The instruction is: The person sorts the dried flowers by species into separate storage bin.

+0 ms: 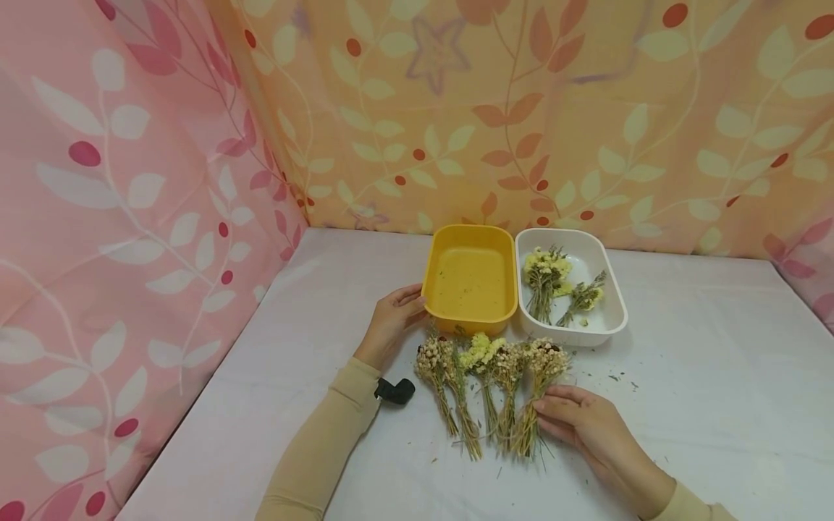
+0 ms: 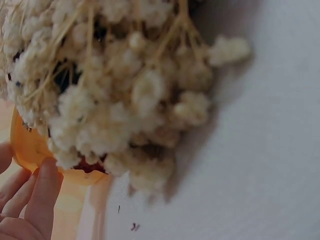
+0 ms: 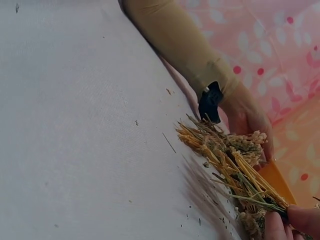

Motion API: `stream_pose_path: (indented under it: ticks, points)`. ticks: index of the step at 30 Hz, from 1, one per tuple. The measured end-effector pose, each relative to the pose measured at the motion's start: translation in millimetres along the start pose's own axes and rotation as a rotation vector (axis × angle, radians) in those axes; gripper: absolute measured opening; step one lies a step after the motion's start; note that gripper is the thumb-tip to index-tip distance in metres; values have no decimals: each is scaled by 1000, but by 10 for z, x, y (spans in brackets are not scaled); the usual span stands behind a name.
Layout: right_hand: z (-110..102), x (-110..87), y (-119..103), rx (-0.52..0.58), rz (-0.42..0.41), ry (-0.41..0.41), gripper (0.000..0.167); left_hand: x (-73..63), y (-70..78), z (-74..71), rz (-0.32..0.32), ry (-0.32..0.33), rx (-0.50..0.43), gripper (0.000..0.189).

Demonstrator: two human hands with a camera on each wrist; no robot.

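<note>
Several bunches of dried flowers lie side by side on the table, cream heads mostly, with one yellow bunch (image 1: 482, 353) among them. My right hand (image 1: 589, 427) pinches the stems of the rightmost cream bunch (image 1: 544, 359); thumb and fingers meet at those stems in the right wrist view. Against the left side of a yellow container (image 1: 470, 318) rests my left hand (image 1: 389, 323), its fingers fairly straight. Cream flower heads (image 2: 115, 110) fill much of the left wrist view and partly hide that container.
Right of the yellow container, and close against it, stands a white container (image 1: 606, 329) holding yellow dried flowers (image 1: 547, 269). Small plant bits (image 1: 615, 378) are scattered on the white tabletop (image 1: 704, 347). Patterned curtains (image 1: 391, 108) hang behind and at the left.
</note>
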State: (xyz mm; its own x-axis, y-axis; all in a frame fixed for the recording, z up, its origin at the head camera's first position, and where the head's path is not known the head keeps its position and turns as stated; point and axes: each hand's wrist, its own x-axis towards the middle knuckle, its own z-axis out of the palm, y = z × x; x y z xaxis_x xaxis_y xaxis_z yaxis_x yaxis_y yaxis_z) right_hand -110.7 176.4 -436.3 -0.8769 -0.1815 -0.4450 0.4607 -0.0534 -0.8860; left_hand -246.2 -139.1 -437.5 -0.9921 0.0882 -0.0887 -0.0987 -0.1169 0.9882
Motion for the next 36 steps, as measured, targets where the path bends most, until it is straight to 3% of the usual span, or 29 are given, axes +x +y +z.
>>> stream_pose_path:
  ticks: [15, 21, 36]
  points:
    - [-44, -62, -139, -33, -44, 41, 61, 9, 13, 3, -11, 9, -15, 47]
    - [-85, -98, -260, -94, -75, 66, 66, 10, 6, 2, -10, 8, -6, 48]
    - [-97, -107, -346, -126, -88, 35, 73, 8, 2, 4, -6, 10, 5, 47]
